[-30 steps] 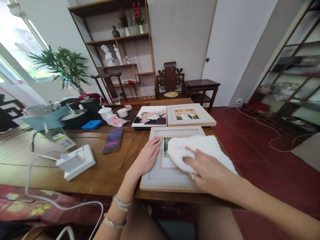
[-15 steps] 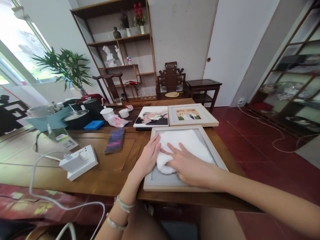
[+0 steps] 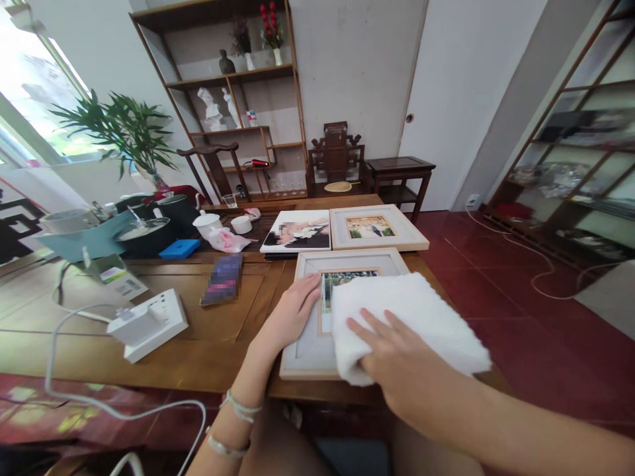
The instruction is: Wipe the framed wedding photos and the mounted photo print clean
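A pale grey picture frame lies flat at the near edge of the wooden table. My left hand rests flat on its left border, fingers stretched out and together. My right hand presses a white cloth onto the frame's right half, fingers spread on top of it. The cloth covers most of the photo and hangs past the frame's right side. Only a strip of the photo shows.
Two more pictures lie behind: an unframed print and a framed photo. A white power strip with cable, a phone, pots and cups sit to the left. Red tiled floor lies to the right.
The cloth and my right hand slid from the frame's left-centre to its right and near side, uncovering a strip of the photo. My left hand stayed on the left border.
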The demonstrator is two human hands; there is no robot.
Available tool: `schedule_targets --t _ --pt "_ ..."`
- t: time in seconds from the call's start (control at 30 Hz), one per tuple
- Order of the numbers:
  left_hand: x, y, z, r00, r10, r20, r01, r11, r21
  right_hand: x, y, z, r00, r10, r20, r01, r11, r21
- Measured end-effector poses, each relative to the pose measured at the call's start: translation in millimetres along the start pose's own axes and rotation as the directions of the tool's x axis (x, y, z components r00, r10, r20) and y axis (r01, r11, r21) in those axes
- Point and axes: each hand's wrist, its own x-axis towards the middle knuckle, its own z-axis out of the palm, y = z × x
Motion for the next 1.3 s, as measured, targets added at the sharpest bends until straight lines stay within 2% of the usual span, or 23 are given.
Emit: schedule_targets --t 0.07,0.2,0.27,0.33,0.4,0.43,0.47,0.5,0.6,0.67,0.77,0.87,1.0,1.17,1.3 --pt "1 -1 1 1.0 0.009 0.006 -0.009 1.0 0.028 -19 17 0 0.998 0.069 0.0 -0.069 0.998 0.013" --pt "1 -2 1 1.0 0.023 0.02 -0.025 0.998 0.061 -50 57 -6 0.986 0.128 -0.109 -0.116 0.987 0.113" --pt "1 -2 1 0.999 0.029 0.026 -0.031 0.997 0.072 -56 76 -15 0.962 0.184 -0.201 -0.158 0.978 0.138" --pt "1 -2 1 0.999 0.033 0.031 -0.036 0.996 0.079 -54 91 -23 0.886 0.24 -0.396 -0.224 0.971 0.089" --pt "1 -3 1 0.999 0.039 0.032 -0.041 0.996 0.08 -45 101 -26 0.771 0.204 -0.603 -0.267 0.964 -0.014" --pt "1 -3 1 0.999 0.041 0.031 -0.044 0.996 0.078 -39 105 -24 0.738 0.16 -0.655 -0.272 0.959 -0.073" --pt "1 -3 1 0.999 0.042 0.031 -0.044 0.996 0.077 -31 108 -21 0.735 0.119 -0.668 -0.267 0.956 -0.124" --pt "1 -3 1 0.999 0.042 0.031 -0.044 0.996 0.076 -23 111 -16 0.756 0.094 -0.647 -0.256 0.953 -0.161" --pt "1 -4 1 0.999 0.039 0.036 -0.042 0.996 0.08 3 119 2 0.872 0.109 -0.477 -0.211 0.963 -0.166" --pt "1 -4 1 0.998 0.043 0.042 -0.046 0.996 0.081 18 123 11 0.911 0.124 -0.392 -0.188 0.974 -0.129" --pt "1 -5 2 0.999 0.045 0.029 -0.047 0.996 0.072 31 123 13 0.917 0.125 -0.378 -0.179 0.978 -0.111" --pt "1 -6 3 0.999 0.037 0.001 -0.037 0.998 0.055 29 113 6 0.929 0.095 -0.357 -0.156 0.977 -0.144" --pt "2 -5 5 0.999 0.038 -0.005 -0.038 0.998 0.052 2 81 -4 0.965 0.049 -0.259 -0.092 0.983 -0.159" --pt "2 -3 5 1.0 0.013 0.006 -0.013 0.998 0.058 -42 38 -5 0.985 0.013 -0.17 -0.028 0.996 -0.081" --pt "1 -2 3 1.0 0.029 0.004 -0.029 0.998 0.059 -42 32 -5 0.991 0.09 -0.099 -0.094 0.995 -0.028"
